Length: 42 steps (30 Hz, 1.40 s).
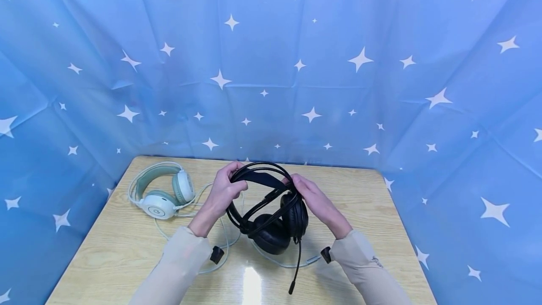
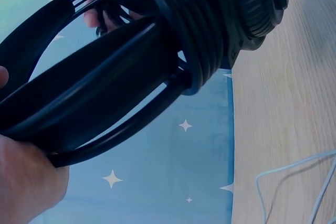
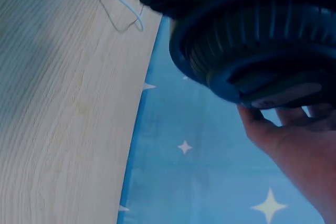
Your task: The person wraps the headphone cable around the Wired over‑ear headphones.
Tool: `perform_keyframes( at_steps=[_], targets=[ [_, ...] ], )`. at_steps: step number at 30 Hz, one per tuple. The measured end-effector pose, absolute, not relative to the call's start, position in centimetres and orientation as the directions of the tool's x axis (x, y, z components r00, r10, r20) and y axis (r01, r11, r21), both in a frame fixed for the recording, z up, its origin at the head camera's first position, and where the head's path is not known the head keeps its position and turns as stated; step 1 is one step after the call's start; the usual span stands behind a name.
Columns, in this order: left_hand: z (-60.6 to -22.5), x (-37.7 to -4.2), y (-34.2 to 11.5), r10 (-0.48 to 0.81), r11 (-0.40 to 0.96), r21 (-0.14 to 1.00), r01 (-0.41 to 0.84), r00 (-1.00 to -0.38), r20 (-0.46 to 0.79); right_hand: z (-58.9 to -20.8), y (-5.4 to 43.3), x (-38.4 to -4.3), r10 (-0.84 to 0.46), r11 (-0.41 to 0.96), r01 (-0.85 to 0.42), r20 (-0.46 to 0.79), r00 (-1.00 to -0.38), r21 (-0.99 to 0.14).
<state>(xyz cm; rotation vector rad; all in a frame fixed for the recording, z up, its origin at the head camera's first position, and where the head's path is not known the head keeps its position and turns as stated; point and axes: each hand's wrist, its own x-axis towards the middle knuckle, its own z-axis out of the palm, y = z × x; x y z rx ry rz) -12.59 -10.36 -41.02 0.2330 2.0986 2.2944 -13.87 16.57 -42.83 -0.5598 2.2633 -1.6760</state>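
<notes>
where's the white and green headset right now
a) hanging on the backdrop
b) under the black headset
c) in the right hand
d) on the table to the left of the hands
d: the white and green headset lies on the table, left of both hands, which hold the black headset.

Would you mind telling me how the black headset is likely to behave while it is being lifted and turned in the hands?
The black headset probably flexes at its thin double headband, which the left hand holds. Its padded earcups, by the right hand, likely carry most weight and may swing. The slim microphone boom hangs free and looks easy to snag.
</notes>
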Motion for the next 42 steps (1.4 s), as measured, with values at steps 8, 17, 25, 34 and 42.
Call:
perform_keyframes(
  at_steps=[8, 17, 25, 34, 42],
  targets=[
    [-41.0, -13.0, -10.2, 0.114, 0.053, 0.994, 0.097, -0.989, 0.091, -43.0, 16.8, -13.9, -0.485, 0.287, -0.135, -0.022, -0.874, -0.948],
    [-40.8, -14.5, -9.9, 0.142, -0.038, 0.999, 0.009, -0.99, 0.014, -44.2, 17.0, -13.6, -0.557, 0.195, -0.185, 0.047, -0.829, -0.963],
    [-41.0, -16.3, -9.7, 0.222, 0.056, 0.998, -0.037, -0.974, -0.048, -44.9, 16.5, -13.4, -0.432, 0.256, -0.22, 0.092, -0.897, -0.941],
    [-41.8, -17.1, -9.8, 0.346, 0.222, 0.974, -0.048, -0.93, -0.124, -45.9, 16.8, -13.2, -0.298, 0.249, -0.106, 0.028, -0.954, -0.963],
    [-43.6, -16.0, -10.0, 0.321, 0.143, 0.988, -0.061, -0.941, -0.104, -46.8, 18.9, -13.8, -0.14, 0.019, 0.024, -0.026, -0.99, -1.0]
  ],
)
